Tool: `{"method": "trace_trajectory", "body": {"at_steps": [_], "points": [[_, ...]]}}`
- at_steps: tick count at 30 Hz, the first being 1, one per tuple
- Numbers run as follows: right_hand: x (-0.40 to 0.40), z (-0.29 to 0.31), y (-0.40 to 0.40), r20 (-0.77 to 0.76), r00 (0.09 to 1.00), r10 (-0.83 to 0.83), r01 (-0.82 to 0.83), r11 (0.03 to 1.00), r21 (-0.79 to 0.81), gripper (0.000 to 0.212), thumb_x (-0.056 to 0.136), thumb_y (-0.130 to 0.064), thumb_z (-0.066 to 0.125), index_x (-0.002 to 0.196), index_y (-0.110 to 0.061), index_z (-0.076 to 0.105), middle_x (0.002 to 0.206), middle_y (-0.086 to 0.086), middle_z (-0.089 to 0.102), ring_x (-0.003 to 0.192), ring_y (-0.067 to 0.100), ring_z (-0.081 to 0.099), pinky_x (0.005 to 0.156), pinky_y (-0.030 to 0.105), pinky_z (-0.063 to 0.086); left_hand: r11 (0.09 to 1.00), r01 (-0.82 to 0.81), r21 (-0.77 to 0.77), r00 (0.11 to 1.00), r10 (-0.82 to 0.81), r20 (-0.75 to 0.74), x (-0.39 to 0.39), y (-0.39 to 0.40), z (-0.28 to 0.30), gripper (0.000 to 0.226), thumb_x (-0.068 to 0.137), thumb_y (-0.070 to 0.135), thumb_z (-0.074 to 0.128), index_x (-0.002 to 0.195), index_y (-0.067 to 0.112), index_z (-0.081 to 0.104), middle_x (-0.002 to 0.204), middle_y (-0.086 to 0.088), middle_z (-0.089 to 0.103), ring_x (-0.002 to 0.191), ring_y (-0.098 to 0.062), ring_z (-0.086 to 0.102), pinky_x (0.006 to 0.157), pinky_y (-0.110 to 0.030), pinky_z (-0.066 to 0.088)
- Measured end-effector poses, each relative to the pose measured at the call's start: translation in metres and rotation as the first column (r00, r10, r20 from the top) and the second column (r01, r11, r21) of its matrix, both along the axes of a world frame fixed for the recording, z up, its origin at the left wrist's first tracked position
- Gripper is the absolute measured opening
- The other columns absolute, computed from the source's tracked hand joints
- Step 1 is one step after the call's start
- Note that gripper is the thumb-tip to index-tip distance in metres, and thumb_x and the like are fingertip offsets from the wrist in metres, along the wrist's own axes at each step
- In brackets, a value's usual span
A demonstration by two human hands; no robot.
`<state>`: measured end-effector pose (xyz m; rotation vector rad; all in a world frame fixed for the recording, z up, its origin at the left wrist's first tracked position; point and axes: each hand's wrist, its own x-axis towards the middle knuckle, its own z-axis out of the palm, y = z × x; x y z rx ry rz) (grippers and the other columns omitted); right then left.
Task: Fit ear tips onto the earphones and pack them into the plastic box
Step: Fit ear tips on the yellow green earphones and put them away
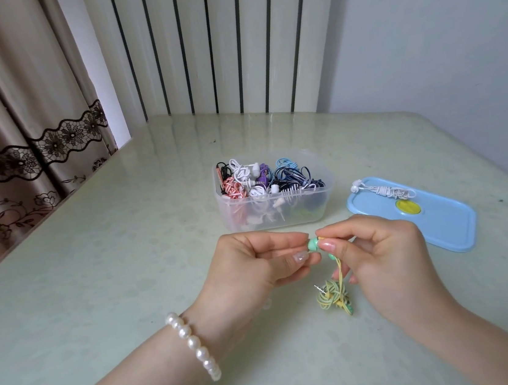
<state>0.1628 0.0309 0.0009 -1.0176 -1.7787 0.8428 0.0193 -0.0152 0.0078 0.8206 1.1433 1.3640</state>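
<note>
A person's two hands meet low over a pale green glossy desk (126, 256), working on a green-and-yellow wired earphone set (334, 297). The left hand (255, 265), its wrist ringed by a white pearl bracelet (194, 345), pinches a mint-green ear tip (313, 245) between thumb and fingers. The right hand (381, 250) pinches the earbud directly against it, the yellow cable dropping from the fingers toward 6 o'clock into a knotted bundle that hangs at or just above the desk.

The bud and tip lie roughly level, their shared axis running 9 to 3 o'clock, the tip on the 9 o'clock side facing the bud's nozzle. Whether the tip is fully seated cannot be told; fingers hide the joint.

At 12 o'clock from the hands stands a clear rectangular plastic box (276, 213), heaped with coiled earphones in white, purple, blue, black and red stripes. At 2 o'clock lies its light blue plastic lid (436, 227) with a yellow centre button, a white coiled earphone set (383, 190) resting on its far edge.

The likely risks: the soft tip could fold, go on crooked or slip from the pinch if pushed off-axis, and the dangling bundle may tug the bud out of line. The heaped box could also shed coils when another set is added.
</note>
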Motion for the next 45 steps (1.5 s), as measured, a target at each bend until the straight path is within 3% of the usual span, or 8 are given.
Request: {"method": "trace_trajectory", "body": {"at_steps": [8, 12, 19, 24, 28, 30, 35, 45], "points": [[0.001, -0.014, 0.004, 0.055, 0.997, -0.054, 0.027, 0.914, 0.404, 0.018, 0.076, -0.005, 0.062, 0.08, -0.019, 0.073, 0.069, -0.011, 0.063, 0.05, 0.006, 0.059, 0.052, 0.023, 0.048, 0.996, 0.042, -0.078, 0.964, -0.019, 0.265, -0.001, -0.002, 0.004, 0.023, 0.075, -0.014, 0.056, 0.095, -0.006, 0.065, 0.09, -0.021, 0.071, 0.076, -0.024, 0.071, 0.067, -0.026, 0.058], [0.0, -0.012, 0.004, -0.019, 1.0, 0.024, -0.018, 0.961, 0.275, 0.021, 0.076, -0.009, 0.062, 0.085, -0.026, 0.071, 0.074, -0.009, 0.066, 0.052, 0.009, 0.063, 0.051, 0.024, 0.051, 0.997, 0.045, -0.068, 0.965, -0.025, 0.262, -0.002, -0.002, 0.004, 0.023, 0.075, -0.013, 0.056, 0.095, -0.004, 0.066, 0.087, -0.018, 0.072, 0.078, -0.022, 0.071, 0.069, -0.025, 0.058], [0.001, -0.002, 0.006, -0.2, 0.98, 0.011, -0.012, 1.0, -0.006, 0.025, 0.076, 0.004, 0.067, 0.07, -0.02, 0.069, 0.062, 0.006, 0.067, 0.042, 0.011, 0.056, 0.043, 0.017, 0.045, 0.995, 0.045, 0.088, 0.998, -0.041, -0.041, 0.007, -0.006, 0.005, 0.028, 0.072, -0.01, 0.063, 0.092, 0.008, 0.069, 0.096, -0.01, 0.072, 0.091, -0.016, 0.069, 0.083, -0.023, 0.054], [0.005, -0.009, 0.009, -0.017, 1.0, 0.008, -0.002, 0.946, 0.325, 0.014, 0.078, -0.013, 0.063, 0.078, -0.023, 0.073, 0.067, -0.008, 0.066, 0.053, 0.01, 0.061, 0.053, 0.03, 0.052, 0.993, 0.115, -0.033, 0.954, -0.101, 0.282, 0.0, -0.005, 0.009, 0.039, 0.062, 0.0, 0.061, 0.101, -0.001, 0.064, 0.096, -0.015, 0.072, 0.084, -0.023, 0.071, 0.077, -0.027, 0.056], [0.009, -0.006, 0.011, 0.08, 0.994, 0.069, -0.1, 0.869, 0.485, 0.017, 0.082, -0.013, 0.058, 0.086, -0.009, 0.074, 0.075, -0.002, 0.067, 0.058, 0.006, 0.059, 0.052, 0.028, 0.05, 0.984, 0.151, -0.093, 0.937, -0.112, 0.332, -0.004, -0.003, 0.01, 0.031, 0.064, 0.0, 0.06, 0.094, 0.0, 0.067, 0.093, -0.017, 0.072, 0.078, -0.021, 0.071, 0.073, -0.028, 0.056], [0.008, -0.003, 0.009, 0.052, 0.992, 0.117, -0.128, 0.886, 0.445, 0.015, 0.081, -0.015, 0.06, 0.086, -0.012, 0.074, 0.074, -0.003, 0.067, 0.056, 0.006, 0.061, 0.052, 0.025, 0.051, 0.988, 0.123, -0.096, 0.948, -0.088, 0.307, -0.005, -0.002, 0.009, 0.028, 0.063, 0.0, 0.06, 0.089, 0.0, 0.069, 0.086, -0.017, 0.072, 0.072, -0.019, 0.071, 0.069, -0.027, 0.057], [0.0, 0.004, -0.002, -0.216, 0.957, 0.193, -0.191, 0.981, 0.033, 0.016, 0.07, -0.012, 0.07, 0.079, -0.024, 0.073, 0.066, -0.004, 0.069, 0.048, 0.016, 0.064, 0.045, 0.019, 0.048, 0.996, 0.074, -0.048, 0.978, -0.063, 0.198, -0.007, 0.0, 0.006, 0.016, 0.059, 0.003, 0.064, 0.07, 0.004, 0.074, 0.067, -0.011, 0.071, 0.058, -0.013, 0.068, 0.06, -0.021, 0.057], [-0.002, 0.011, -0.008, -0.265, 0.954, 0.139, -0.157, 0.986, -0.047, 0.013, 0.065, -0.008, 0.068, 0.076, -0.012, 0.072, 0.063, 0.007, 0.07, 0.046, 0.018, 0.063, 0.044, 0.02, 0.047, 0.987, -0.028, 0.16, 1.0, 0.029, 0.002, -0.004, -0.003, 0.005, 0.021, 0.053, 0.004, 0.068, 0.074, 0.001, 0.073, 0.073, -0.011, 0.072, 0.066, -0.015, 0.068, 0.065, -0.022, 0.056]]}}
